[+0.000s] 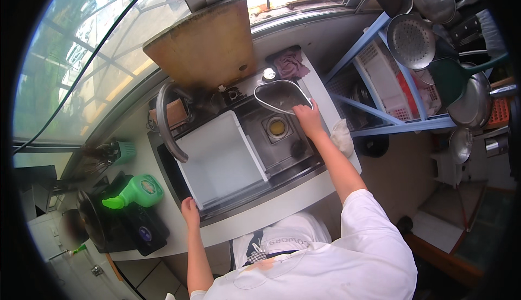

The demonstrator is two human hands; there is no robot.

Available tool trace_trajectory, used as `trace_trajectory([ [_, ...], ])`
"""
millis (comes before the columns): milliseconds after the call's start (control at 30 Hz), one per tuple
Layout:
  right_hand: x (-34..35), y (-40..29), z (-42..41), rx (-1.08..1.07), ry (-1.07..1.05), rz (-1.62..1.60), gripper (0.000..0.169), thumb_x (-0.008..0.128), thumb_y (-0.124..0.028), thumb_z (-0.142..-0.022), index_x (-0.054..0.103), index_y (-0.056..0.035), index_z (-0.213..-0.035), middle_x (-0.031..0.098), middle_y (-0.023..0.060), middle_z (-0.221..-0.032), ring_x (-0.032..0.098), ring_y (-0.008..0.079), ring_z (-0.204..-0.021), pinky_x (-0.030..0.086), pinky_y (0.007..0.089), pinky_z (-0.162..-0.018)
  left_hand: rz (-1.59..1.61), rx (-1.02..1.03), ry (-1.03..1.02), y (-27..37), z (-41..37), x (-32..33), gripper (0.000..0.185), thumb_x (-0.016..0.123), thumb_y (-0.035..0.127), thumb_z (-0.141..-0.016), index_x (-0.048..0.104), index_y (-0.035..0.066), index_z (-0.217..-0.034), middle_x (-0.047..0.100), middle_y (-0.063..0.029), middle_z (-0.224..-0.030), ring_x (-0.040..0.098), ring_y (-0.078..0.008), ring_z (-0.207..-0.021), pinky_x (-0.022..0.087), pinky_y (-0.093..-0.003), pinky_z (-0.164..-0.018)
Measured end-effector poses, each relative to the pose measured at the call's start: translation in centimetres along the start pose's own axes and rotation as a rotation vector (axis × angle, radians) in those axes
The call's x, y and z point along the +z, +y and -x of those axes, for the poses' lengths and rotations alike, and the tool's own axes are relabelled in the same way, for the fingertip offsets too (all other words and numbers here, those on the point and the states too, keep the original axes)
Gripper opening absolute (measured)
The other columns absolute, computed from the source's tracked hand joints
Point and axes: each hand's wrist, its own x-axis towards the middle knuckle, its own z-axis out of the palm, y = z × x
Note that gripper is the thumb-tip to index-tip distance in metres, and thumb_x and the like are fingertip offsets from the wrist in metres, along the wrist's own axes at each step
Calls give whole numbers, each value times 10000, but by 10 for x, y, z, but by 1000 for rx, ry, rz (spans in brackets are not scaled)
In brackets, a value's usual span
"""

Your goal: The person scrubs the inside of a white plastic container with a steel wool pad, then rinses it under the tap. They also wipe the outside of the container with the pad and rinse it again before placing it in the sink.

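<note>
My right hand point(308, 120) grips the white rim of a rounded triangular drain basket point(281, 84) at the back right corner of the steel sink point(281, 159). Its inside looks dark. My left hand point(190, 212) rests at the sink's front left edge, touching or close to the corner of a white plastic bin point(222, 165). Its fingertips are partly hidden, so the grip there is unclear. The bin sits tilted in the left part of the sink, under the curved faucet point(163, 125). To its right a round drain strainer point(277, 127) shows yellow in the sink floor.
A wooden cutting board point(207, 43) leans on the window behind the sink. A purple cloth point(291, 64) lies at back right, a pale rag point(343, 137) at the counter's right edge. Left are a green spray bottle point(142, 190) and utensil holder point(125, 152). A blue rack point(390, 127) stands right.
</note>
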Motion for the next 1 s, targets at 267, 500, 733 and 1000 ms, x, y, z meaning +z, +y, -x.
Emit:
trace_trajectory([
  [267,-28,37,-43,541,420,-775,253,554,-249,-964,576,-20,-857,519,114,-564,532,219,-475,405,346,-491,-583,473,14,69,67,26,220,535,114,-918,575,-3,-1100,588,-189,-1091,565,-370,-1004,461,-422,-856],
  [500,-30,35,-52,337,405,-728,251,573,-225,-951,577,-4,-833,497,150,-586,489,248,-491,396,337,-507,-617,490,18,74,68,33,230,542,137,-917,575,-1,-1098,597,-178,-1079,551,-358,-1028,422,-442,-874],
  [733,-20,35,-62,787,484,-1288,359,516,-317,-994,548,-41,-767,400,-56,-506,324,34,-410,232,220,-413,-536,443,47,80,60,44,232,533,131,-922,576,-7,-1103,599,-182,-1082,554,-365,-1029,431,-427,-890],
  [1000,-19,71,-74,845,374,-1434,341,542,-339,-978,592,-38,-825,375,-60,-508,303,35,-395,219,226,-369,-280,300,79,98,47,36,247,491,154,-965,581,-17,-1120,625,-150,-1086,593,-280,-1024,449,-359,-894],
])
